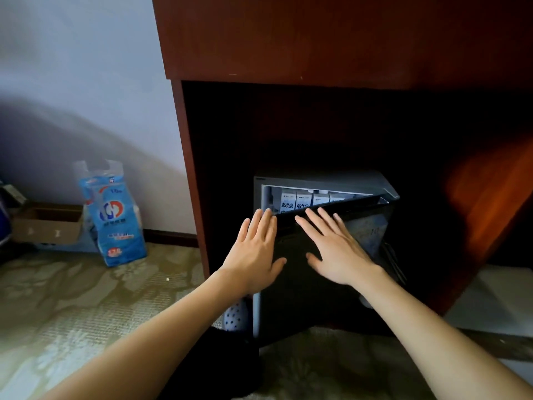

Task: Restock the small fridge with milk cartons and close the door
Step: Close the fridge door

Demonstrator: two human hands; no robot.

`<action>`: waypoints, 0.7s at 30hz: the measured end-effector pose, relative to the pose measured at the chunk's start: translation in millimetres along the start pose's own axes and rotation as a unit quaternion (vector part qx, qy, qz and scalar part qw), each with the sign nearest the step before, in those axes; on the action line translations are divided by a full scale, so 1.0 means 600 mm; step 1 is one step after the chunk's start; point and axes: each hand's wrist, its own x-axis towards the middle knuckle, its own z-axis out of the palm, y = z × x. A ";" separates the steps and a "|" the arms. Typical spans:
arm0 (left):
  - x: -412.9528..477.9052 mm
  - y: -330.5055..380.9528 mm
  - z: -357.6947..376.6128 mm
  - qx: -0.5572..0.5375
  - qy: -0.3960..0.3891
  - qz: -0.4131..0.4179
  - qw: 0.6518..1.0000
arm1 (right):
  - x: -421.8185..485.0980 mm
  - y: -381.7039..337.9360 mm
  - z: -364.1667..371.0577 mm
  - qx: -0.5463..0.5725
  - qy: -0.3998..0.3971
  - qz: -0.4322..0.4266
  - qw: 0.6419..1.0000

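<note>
A small grey fridge [323,178] stands in the dark recess of a red-brown wooden cabinet. Its black door [297,284] is nearly closed, leaving a narrow wedge-shaped gap at the top. Through the gap I see a row of several white milk cartons [300,201] with blue print. My left hand [253,252] lies flat with straight fingers on the door's left edge. My right hand [334,249] presses flat on the door face, fingers spread. Neither hand holds anything.
The wooden cabinet [317,39] surrounds the fridge. On the patterned carpet to the left stand a blue-and-white plastic pack [115,215] and a cardboard box [47,223] against the pale wall. A dotted blue object [235,316] sits by the fridge's lower left corner.
</note>
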 end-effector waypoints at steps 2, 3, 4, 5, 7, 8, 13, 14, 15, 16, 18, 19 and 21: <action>0.014 -0.009 0.009 0.006 0.007 -0.005 1.000 | 0.017 -0.001 0.014 -0.001 0.015 0.005 1.000; 0.021 -0.013 0.013 0.008 0.011 -0.011 1.000 | 0.024 -0.001 0.021 -0.003 0.024 0.007 1.000; 0.029 -0.018 0.017 0.008 0.015 -0.019 1.000 | 0.032 -0.002 0.028 -0.002 0.032 0.008 0.999; 0.038 -0.024 0.021 0.006 0.019 -0.027 0.999 | 0.041 -0.005 0.032 -0.002 0.040 0.011 0.999; 0.059 -0.040 0.029 -0.003 0.021 -0.039 0.999 | 0.060 -0.012 0.039 -0.009 0.054 0.018 0.998; 0.070 -0.048 0.033 -0.005 0.020 -0.042 0.999 | 0.070 -0.015 0.042 -0.014 0.057 0.021 0.998; 0.124 -0.083 0.055 -0.022 0.017 -0.050 0.998 | 0.119 -0.014 0.059 -0.034 0.063 0.037 0.997; 0.133 -0.089 0.058 -0.024 0.019 -0.050 0.998 | 0.128 -0.013 0.063 -0.038 0.061 0.040 0.997; 0.143 -0.094 0.060 -0.027 0.019 -0.049 0.998 | 0.138 -0.013 0.066 -0.040 0.060 0.045 0.996; 0.153 -0.100 0.061 -0.029 0.015 -0.049 0.998 | 0.147 -0.012 0.068 -0.041 0.060 0.051 0.996; 0.172 -0.111 0.064 -0.028 0.005 -0.051 0.998 | 0.165 -0.011 0.071 -0.041 0.059 0.061 0.996; 0.180 -0.115 0.066 -0.025 0.002 -0.052 0.998 | 0.172 -0.009 0.073 -0.041 0.059 0.066 0.995; 0.195 -0.120 0.071 -0.023 0.000 -0.058 0.998 | 0.183 -0.007 0.076 -0.038 0.059 0.072 0.995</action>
